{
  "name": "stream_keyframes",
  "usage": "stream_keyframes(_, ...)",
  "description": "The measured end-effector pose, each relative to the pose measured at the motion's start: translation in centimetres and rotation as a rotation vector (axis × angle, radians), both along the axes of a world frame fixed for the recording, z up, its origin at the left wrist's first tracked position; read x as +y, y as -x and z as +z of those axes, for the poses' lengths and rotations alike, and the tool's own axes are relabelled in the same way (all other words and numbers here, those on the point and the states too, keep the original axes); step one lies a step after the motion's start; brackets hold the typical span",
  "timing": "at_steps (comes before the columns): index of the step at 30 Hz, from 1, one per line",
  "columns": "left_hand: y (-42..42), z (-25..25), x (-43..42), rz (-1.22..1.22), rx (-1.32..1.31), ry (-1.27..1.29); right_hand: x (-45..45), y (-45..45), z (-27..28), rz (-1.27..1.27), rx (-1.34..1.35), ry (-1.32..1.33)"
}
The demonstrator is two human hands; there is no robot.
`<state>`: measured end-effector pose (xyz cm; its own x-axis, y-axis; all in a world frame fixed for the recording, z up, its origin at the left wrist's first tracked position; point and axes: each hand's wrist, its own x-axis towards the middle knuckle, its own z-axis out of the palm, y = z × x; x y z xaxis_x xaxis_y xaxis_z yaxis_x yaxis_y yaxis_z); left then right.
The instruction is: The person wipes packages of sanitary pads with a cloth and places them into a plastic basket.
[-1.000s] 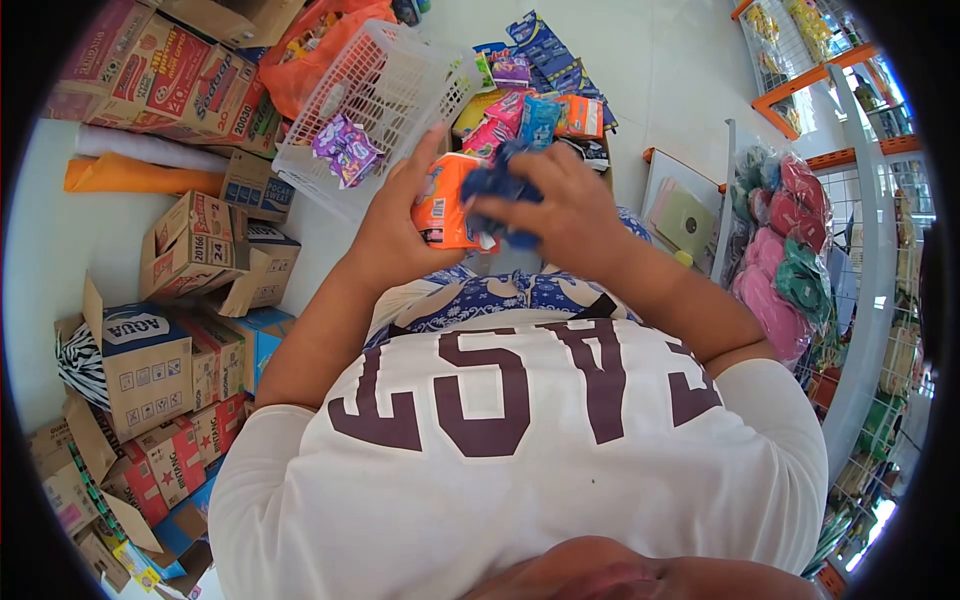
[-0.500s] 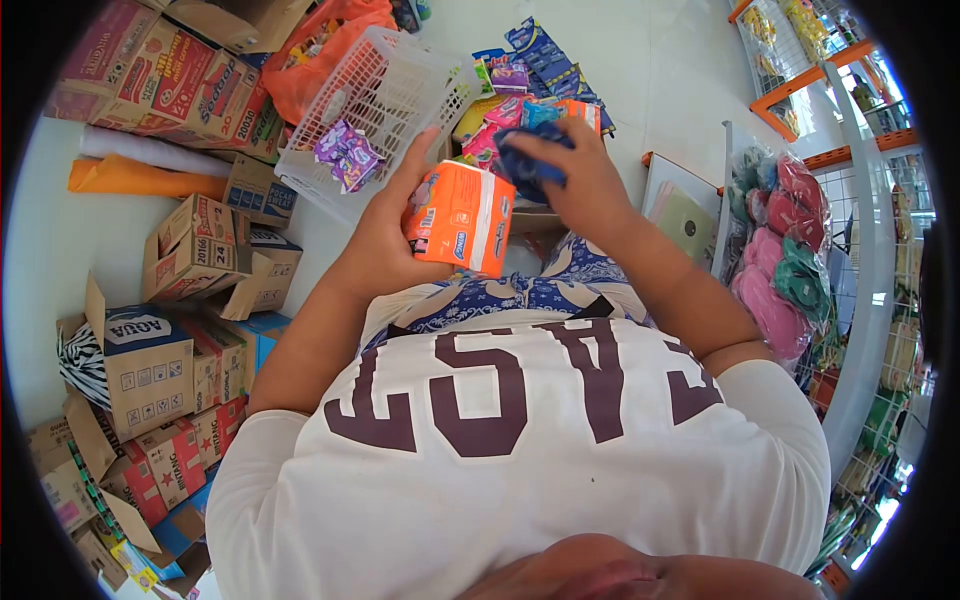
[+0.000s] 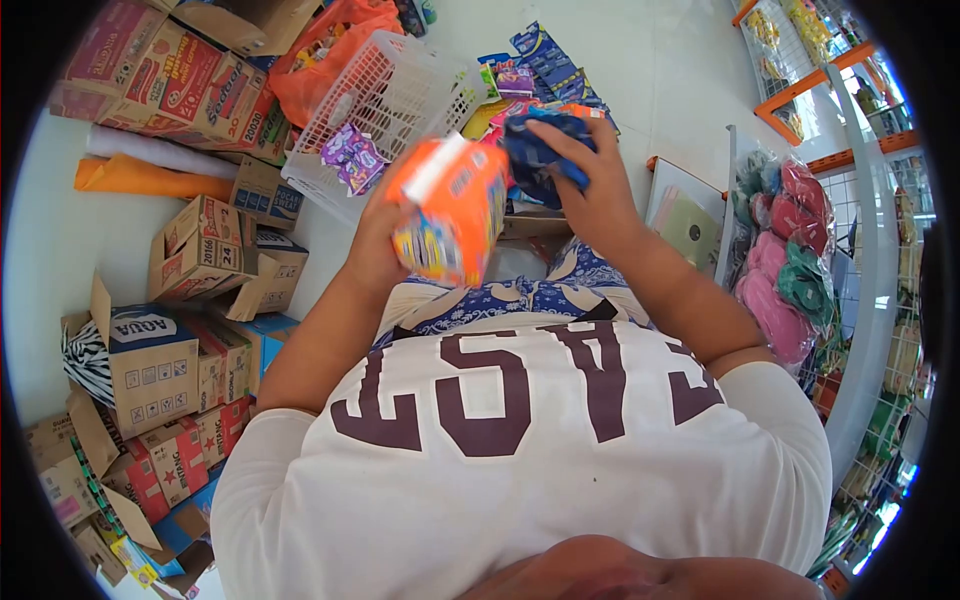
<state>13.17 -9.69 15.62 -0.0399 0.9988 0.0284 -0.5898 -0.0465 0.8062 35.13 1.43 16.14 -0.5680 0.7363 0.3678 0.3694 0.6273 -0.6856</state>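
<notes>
My left hand (image 3: 378, 232) grips an orange package (image 3: 455, 200), tilted and blurred by motion, above my lap. Just right of it, my right hand (image 3: 597, 185) has its fingers wrapped round a dark blue cloth (image 3: 545, 155), whose folds look bunched. Behind my hands, pink and other colourful packets (image 3: 485, 120) are partly hidden by what I hold. A purple packet (image 3: 352, 158) lies at the near side of a white plastic basket (image 3: 385, 85). Blue packets (image 3: 550, 58) spread over the floor beyond the pile.
Cardboard boxes (image 3: 155, 365) stack along the left, near an orange roll (image 3: 150, 178). An orange bag (image 3: 318, 55) stands behind the basket. On the right are a wire rack (image 3: 855, 330) and bagged pink and green items (image 3: 780, 265).
The orange package has turned and tilted in my left hand, showing another side. My right hand has moved a little right with the dark blue cloth.
</notes>
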Motion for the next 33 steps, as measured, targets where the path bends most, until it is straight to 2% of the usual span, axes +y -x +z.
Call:
stream_keyframes(1,0.2,-0.3,0.2,-0.041,-0.151,0.085,-1.0,0.1,0.7,0.005,0.102,-0.084)
stream_keyframes(2,0.0,-0.5,0.6,-0.035,-0.151,0.087,-2.1,0.3,1.1,0.007,0.205,-0.168)
stream_keyframes(3,-0.4,-0.6,1.1,0.034,-0.328,0.179,-3.2,0.7,1.3,0.070,0.213,-0.313)
stream_keyframes(4,-0.9,-0.6,1.4,0.099,-0.505,0.272,-3.6,1.0,0.9,0.068,0.212,-0.313)
stream_keyframes(6,-1.5,-0.9,1.4,0.059,-0.507,0.280,-3.9,1.2,-0.3,0.386,0.042,-0.608)
stream_keyframes(7,-1.7,-0.9,1.4,0.014,-0.533,0.279,-3.6,1.1,-0.7,0.367,0.018,-0.631)
stream_keyframes(8,-1.8,-1.0,1.3,-0.028,-0.559,0.277,-3.2,1.1,-0.9,0.363,0.015,-0.631)
stream_keyframes(10,-0.2,-1.4,1.3,-0.024,-0.503,0.272,-2.5,1.4,-1.4,0.300,0.026,-0.456)
stream_keyframes(12,1.1,-1.0,1.0,-0.167,-0.575,0.194,-2.0,1.3,-2.4,0.284,-0.013,-0.420)
stream_keyframes(14,0.8,-0.6,0.9,-0.073,-0.623,0.225,-1.6,1.2,-3.0,0.077,-0.020,-0.167)
stream_keyframes(15,0.3,-0.3,1.1,0.048,-0.602,0.304,-1.8,1.2,-2.5,0.020,0.068,-0.143)
stream_keyframes(16,0.0,-0.2,1.2,0.169,-0.580,0.381,-2.1,1.3,-1.6,0.024,0.070,-0.144)
stream_keyframes(18,-0.5,-1.1,1.3,0.153,-0.575,0.365,-3.2,1.7,0.1,0.080,0.233,-0.307)
stream_keyframes(20,-1.5,-1.3,1.4,0.047,-0.674,0.318,-3.3,2.1,0.1,0.147,0.227,-0.334)
stream_keyframes(22,-2.1,-0.5,1.4,-0.025,-0.708,0.322,-2.5,2.4,-0.7,0.281,0.078,-0.428)
stream_keyframes(24,-1.1,-1.2,1.8,0.055,-0.747,0.317,-1.3,2.0,-2.3,0.273,0.061,-0.429)
stream_keyframes(26,-0.5,-1.3,1.1,0.059,-0.813,0.270,-0.6,1.6,-3.8,0.077,-0.051,-0.164)
stream_keyframes(28,-0.5,-0.9,1.2,0.118,-0.773,0.311,-1.6,1.6,-2.7,0.021,0.051,-0.157)
stream_keyframes(30,-0.9,-1.7,1.5,0.096,-0.715,0.306,-3.1,2.2,-1.4,0.140,0.221,-0.300)
stream_keyframes(31,-1.0,-2.0,1.7,0.063,-0.653,0.293,-3.1,2.3,-1.1,0.283,0.165,-0.433)
stream_keyframes(33,-1.2,-2.1,1.4,-0.021,-0.683,0.239,-3.0,2.7,-1.8,0.340,0.096,-0.515)
